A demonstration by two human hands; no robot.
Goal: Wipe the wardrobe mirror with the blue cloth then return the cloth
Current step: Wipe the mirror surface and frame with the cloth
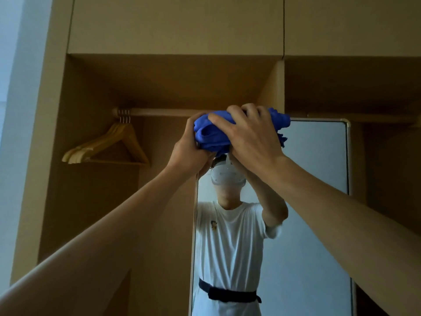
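**Both hands bunch the blue cloth at the mirror's top corner**

The wardrobe [173, 26] is smooth tan board, with flat doors above an open bay. Its mirror [319, 156], a tall glossy pane in a pale, round-cornered frame, runs from the centre toward five o'clock. It reflects a white T-shirt whose small print is too small to read. A round wooden rail [159, 112] crosses the bay, with wooden hangers [118, 142] at nine o'clock of the cloth. The blue cloth [211, 133], soft and crumpled, is before the mirror's top left corner. The left hand [189, 151] grips it from seven o'clock, and the right hand [250, 133] curls over it.
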